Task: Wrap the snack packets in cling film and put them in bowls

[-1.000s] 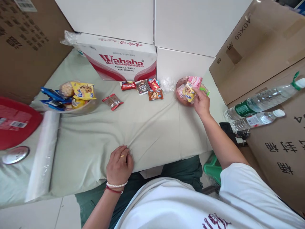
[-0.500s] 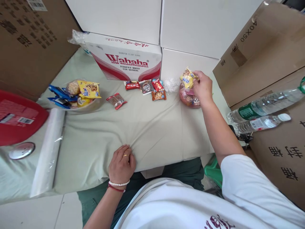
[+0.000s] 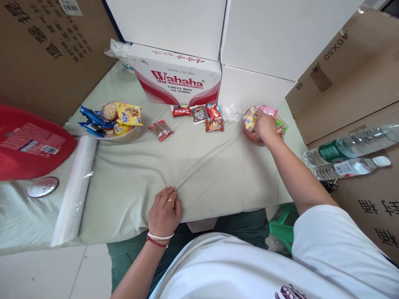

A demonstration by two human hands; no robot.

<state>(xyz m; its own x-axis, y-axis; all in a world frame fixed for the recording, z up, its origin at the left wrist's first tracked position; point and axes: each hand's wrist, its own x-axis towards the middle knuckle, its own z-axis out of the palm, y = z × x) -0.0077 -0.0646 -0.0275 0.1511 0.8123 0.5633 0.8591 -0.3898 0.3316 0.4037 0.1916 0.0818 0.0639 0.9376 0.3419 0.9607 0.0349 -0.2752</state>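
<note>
My right hand (image 3: 264, 124) reaches into a pink bowl (image 3: 254, 137) of snack packets at the far right of the pale green cloth (image 3: 193, 170). Its fingers are curled on a yellow cookie packet (image 3: 250, 120) lying in the bowl, beside a pink packet (image 3: 268, 111). My left hand (image 3: 165, 212) rests at the near edge of the cloth, fingers bent and pressed together on a fold of the fabric. A ring and two bracelets show on it.
Several small snack packets (image 3: 204, 116) lie before a Wahaha carton (image 3: 176, 81). A clear bowl of snacks (image 3: 115, 120) stands at left, by a plastic-wrap roll (image 3: 75, 191), a red lid (image 3: 28, 145) and a metal disc (image 3: 43, 187). Two water bottles (image 3: 349, 158) lie on cardboard boxes at right.
My right hand lifted the yellow cookie packet above the pink bowl, then brought it back down into the bowl. My left hand stayed on the cloth.
</note>
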